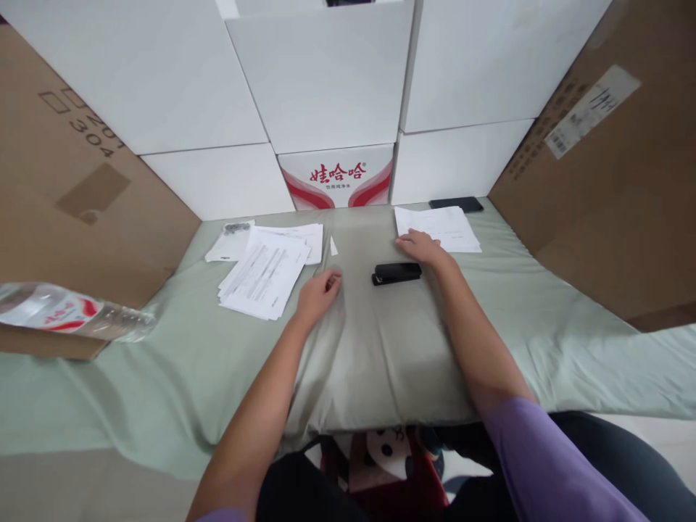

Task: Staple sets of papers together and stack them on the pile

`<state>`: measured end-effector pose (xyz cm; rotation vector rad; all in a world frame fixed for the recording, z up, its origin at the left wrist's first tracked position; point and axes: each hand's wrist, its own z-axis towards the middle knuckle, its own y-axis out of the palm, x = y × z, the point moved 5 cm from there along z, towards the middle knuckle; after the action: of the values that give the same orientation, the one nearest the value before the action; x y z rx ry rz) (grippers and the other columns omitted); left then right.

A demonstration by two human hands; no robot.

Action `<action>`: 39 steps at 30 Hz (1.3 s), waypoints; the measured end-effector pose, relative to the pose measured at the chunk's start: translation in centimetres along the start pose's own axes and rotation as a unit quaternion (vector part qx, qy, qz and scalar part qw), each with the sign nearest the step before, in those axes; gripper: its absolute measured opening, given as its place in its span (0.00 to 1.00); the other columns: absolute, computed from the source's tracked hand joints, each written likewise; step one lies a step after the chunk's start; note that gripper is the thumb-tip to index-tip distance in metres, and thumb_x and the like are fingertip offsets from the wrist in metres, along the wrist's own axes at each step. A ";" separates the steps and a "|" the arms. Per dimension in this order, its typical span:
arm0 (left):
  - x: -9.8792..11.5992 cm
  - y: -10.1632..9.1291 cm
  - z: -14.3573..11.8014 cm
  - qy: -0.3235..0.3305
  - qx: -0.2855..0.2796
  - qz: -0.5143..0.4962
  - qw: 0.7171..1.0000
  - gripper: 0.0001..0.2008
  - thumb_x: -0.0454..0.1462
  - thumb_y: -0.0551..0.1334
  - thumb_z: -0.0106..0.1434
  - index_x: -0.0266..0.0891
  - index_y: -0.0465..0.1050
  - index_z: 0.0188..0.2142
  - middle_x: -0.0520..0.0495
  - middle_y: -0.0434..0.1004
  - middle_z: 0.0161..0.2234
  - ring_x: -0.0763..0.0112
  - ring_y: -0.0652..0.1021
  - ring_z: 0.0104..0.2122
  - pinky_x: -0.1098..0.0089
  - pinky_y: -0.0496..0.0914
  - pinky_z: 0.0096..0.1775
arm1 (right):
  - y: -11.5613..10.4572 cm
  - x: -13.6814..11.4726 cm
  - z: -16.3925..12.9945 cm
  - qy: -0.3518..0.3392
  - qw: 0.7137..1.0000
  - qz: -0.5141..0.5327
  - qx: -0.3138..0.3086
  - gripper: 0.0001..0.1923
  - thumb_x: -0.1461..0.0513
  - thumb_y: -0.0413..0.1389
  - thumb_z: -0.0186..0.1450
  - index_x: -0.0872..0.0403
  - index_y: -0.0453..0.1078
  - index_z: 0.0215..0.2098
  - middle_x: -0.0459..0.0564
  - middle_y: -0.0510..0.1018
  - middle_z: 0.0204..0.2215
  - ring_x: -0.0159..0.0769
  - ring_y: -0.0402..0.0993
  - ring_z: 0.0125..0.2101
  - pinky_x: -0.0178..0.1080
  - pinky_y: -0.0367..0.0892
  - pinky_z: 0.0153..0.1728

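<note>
My right hand [418, 246] rests at the lower left edge of a small stack of white papers [446, 226], its fingers stretched out and touching the sheets. Just below that hand a black stapler [397, 272] lies on the cloth. My left hand [320, 294] rests on the cloth left of the stapler, its fingers curled in and nothing visible in them. Farther left are fanned printed sheets [265, 274], overlapping more papers [314, 243] behind. A small white paper scrap [333, 246] lies between the two groups of paper.
A clear packet with dark small items [231, 241] lies behind the fanned sheets. A dark phone-like slab [457, 204] is at the back right. White boxes [336, 177] wall the back; brown cartons [609, 181] flank the table. A plastic water bottle [70, 312] lies at left.
</note>
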<state>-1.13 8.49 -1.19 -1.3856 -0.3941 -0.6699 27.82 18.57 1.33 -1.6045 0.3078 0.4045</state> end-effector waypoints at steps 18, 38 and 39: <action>-6.6 -6.4 -0.2 -0.198 0.095 0.240 0.946 0.31 0.52 0.57 0.64 0.38 0.66 0.61 0.36 0.60 0.67 0.45 0.61 0.65 0.50 0.60 0.61 | -4.6 -7.4 -3.4 -0.177 0.938 0.214 0.208 0.17 0.53 0.54 0.64 0.50 0.74 0.48 0.54 0.75 0.55 0.47 0.70 0.55 0.53 0.64 0.56; 3.9 -4.9 -2.2 -0.030 0.139 0.170 0.975 0.17 0.43 0.51 0.71 0.43 0.78 0.43 0.42 0.78 0.44 0.61 0.76 0.42 0.66 0.65 0.39 | 10.8 -14.3 -11.8 -0.129 0.798 0.588 -0.023 0.28 0.46 0.59 0.61 0.49 0.70 0.55 0.53 0.77 0.54 0.42 0.75 0.50 0.45 0.72 0.49; 5.0 -3.8 -2.4 0.000 0.116 0.159 0.980 0.15 0.42 0.53 0.70 0.43 0.78 0.42 0.43 0.78 0.44 0.62 0.76 0.42 0.66 0.65 0.39 | 10.9 -14.1 -11.5 -0.120 0.790 0.601 -0.019 0.29 0.44 0.58 0.61 0.50 0.71 0.54 0.52 0.78 0.52 0.43 0.75 0.51 0.45 0.72 0.49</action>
<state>-0.14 4.97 4.43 -1.1921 -0.2332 -0.3490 11.27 5.63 -1.70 -1.1795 1.1319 1.5786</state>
